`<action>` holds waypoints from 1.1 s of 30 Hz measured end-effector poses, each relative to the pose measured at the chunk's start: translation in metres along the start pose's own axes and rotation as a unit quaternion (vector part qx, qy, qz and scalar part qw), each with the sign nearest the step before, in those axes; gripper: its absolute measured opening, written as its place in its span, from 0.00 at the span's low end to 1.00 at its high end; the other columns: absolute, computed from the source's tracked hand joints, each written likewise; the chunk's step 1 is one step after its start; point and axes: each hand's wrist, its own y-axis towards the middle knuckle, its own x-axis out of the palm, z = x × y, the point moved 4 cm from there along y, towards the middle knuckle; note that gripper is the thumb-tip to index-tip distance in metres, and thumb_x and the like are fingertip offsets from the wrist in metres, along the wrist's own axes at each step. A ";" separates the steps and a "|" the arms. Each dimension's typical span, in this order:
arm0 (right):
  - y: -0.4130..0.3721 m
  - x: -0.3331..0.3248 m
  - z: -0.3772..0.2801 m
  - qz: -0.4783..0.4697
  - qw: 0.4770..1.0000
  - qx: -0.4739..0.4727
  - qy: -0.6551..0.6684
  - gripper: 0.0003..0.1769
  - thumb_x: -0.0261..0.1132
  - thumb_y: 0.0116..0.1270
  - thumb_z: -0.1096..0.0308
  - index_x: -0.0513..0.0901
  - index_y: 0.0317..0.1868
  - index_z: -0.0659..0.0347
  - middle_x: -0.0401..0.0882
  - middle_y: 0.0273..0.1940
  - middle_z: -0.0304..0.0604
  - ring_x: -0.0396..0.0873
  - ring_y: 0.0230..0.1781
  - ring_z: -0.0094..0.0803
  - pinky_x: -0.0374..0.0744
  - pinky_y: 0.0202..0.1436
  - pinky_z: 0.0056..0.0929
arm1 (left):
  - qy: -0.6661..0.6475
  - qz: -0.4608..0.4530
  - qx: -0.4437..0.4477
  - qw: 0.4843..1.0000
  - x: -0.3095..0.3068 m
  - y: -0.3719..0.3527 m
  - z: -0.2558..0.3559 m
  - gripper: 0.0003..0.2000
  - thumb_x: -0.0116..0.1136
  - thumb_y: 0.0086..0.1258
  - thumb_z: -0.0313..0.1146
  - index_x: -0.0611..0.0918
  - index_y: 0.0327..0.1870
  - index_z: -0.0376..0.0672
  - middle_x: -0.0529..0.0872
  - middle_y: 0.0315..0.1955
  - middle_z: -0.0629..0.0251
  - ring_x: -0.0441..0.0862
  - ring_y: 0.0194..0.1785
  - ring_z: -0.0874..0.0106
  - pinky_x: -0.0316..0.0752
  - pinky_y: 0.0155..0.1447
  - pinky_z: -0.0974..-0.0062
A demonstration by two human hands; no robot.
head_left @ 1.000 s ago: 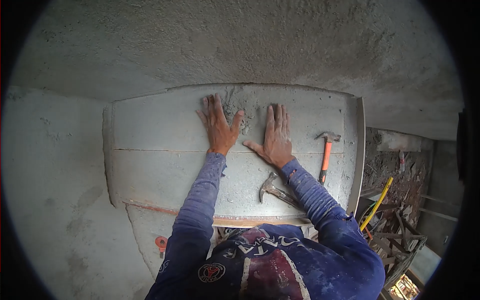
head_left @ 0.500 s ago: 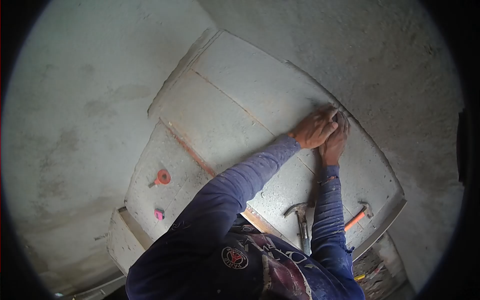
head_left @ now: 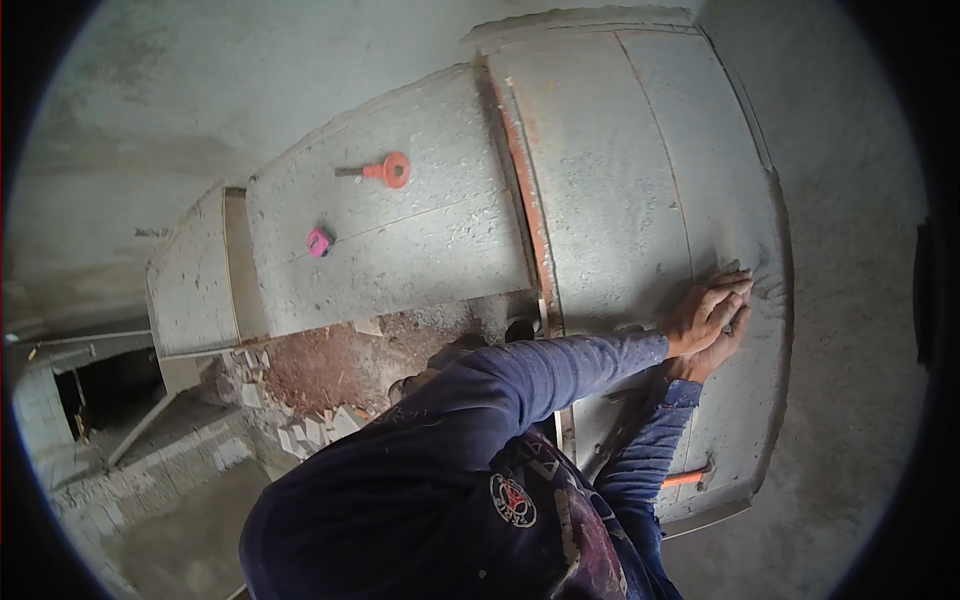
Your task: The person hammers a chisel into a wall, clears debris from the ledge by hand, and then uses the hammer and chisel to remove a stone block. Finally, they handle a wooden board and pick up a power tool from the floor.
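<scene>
My left hand [head_left: 703, 315] lies across my right hand [head_left: 716, 355], close to the outer edge of a grey, dusty slab surface [head_left: 615, 215]. The left fingers are stretched out together. Fingers of the right hand extend from under them, partly covered. Both hands rest against the slab, and I can make out no tool in either. Nearer my body, an orange-handled hammer [head_left: 686, 480] lies beside my right sleeve, its handle partly hidden.
A chisel with an orange guard [head_left: 395, 170] and a pink tape measure [head_left: 320, 242] lie on the adjoining slab [head_left: 420, 225]. A reddish strip [head_left: 530, 190] marks the step between slabs. Rubble [head_left: 325, 425] lies below at left. A rough grey wall [head_left: 850, 300] borders the right.
My view has turned and shifted, bringing the lower floor and rubble into sight. My hands stay together on the slab, the left still over the right. The claw hammer is now hidden by my arm.
</scene>
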 end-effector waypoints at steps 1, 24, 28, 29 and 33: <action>-0.008 0.013 0.007 -0.022 1.000 0.011 -0.009 0.27 0.43 0.81 0.53 0.69 0.70 0.59 0.71 0.67 0.46 0.68 0.67 0.35 0.63 0.73 0.36 | 0.007 0.030 0.025 0.999 -0.012 -0.003 0.012 0.20 0.43 0.80 0.40 0.77 0.62 0.36 0.74 0.67 0.55 0.65 0.74 0.58 0.61 0.76 0.63; -0.423 0.124 0.419 -0.497 0.670 0.290 -0.468 0.24 0.55 0.77 0.54 0.82 0.54 0.68 0.83 0.52 0.46 0.79 0.52 0.34 0.74 0.59 0.29 | 0.081 0.774 -0.080 0.622 -0.420 -0.466 0.084 0.31 0.38 0.81 0.51 0.65 0.71 0.32 0.62 0.72 0.42 0.57 0.76 0.50 0.52 0.77 0.58; -0.411 0.091 0.459 -0.604 0.508 0.066 -0.610 0.29 0.57 0.75 0.46 0.81 0.56 0.68 0.83 0.50 0.45 0.80 0.51 0.30 0.77 0.54 0.26 | 0.117 0.761 -0.476 0.425 -0.465 -0.620 -0.020 0.37 0.54 0.69 0.56 0.63 0.74 0.44 0.54 0.75 0.44 0.56 0.77 0.54 0.43 0.71 0.29; -0.419 0.094 0.439 -0.606 0.459 0.082 -0.644 0.23 0.62 0.71 0.51 0.83 0.53 0.63 0.85 0.46 0.43 0.82 0.46 0.29 0.79 0.49 0.29 | 0.045 0.725 -0.524 0.445 -0.460 -0.661 -0.002 0.37 0.61 0.63 0.51 0.67 0.72 0.44 0.61 0.72 0.44 0.61 0.74 0.51 0.52 0.73 0.38; -0.373 0.051 0.382 -0.666 0.382 -0.105 -0.633 0.09 0.68 0.62 0.67 0.84 0.39 0.62 0.82 0.32 0.37 0.81 0.32 0.25 0.81 0.39 0.29 | 0.284 0.623 -0.468 0.558 -0.412 -0.845 -0.021 0.13 0.65 0.57 0.34 0.86 0.42 0.40 0.86 0.47 0.54 0.84 0.48 0.56 0.78 0.53 0.62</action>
